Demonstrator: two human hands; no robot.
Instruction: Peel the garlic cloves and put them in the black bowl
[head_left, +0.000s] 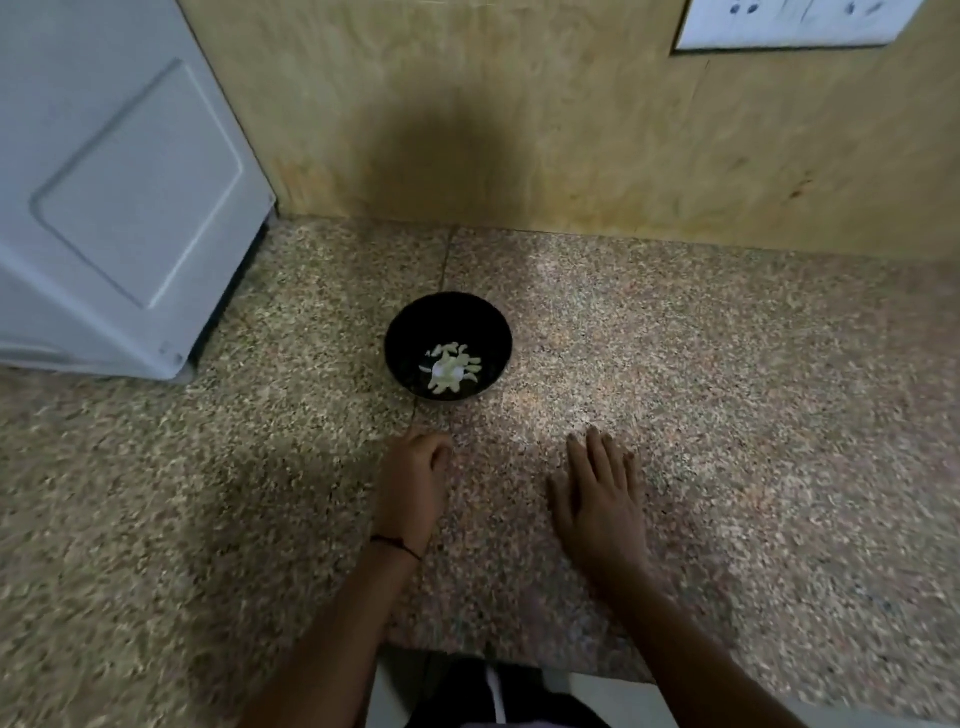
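Black round bowl (448, 312) of pale garlic cloves (451, 367) sat just past the curled left hand (413, 483) (gripping anything? couldn't tell), right hand (597, 499) flat, fingers together.

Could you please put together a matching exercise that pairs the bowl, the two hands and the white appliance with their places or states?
Things:
1. black bowl
2. left hand
3. right hand
4. white appliance

Places or states:
A. lies flat on the counter, fingers straight
B. stands at the far left
C. holds pale garlic pieces
D. fingers curled, on the near side of the bowl

Pairs: 1-C, 2-D, 3-A, 4-B
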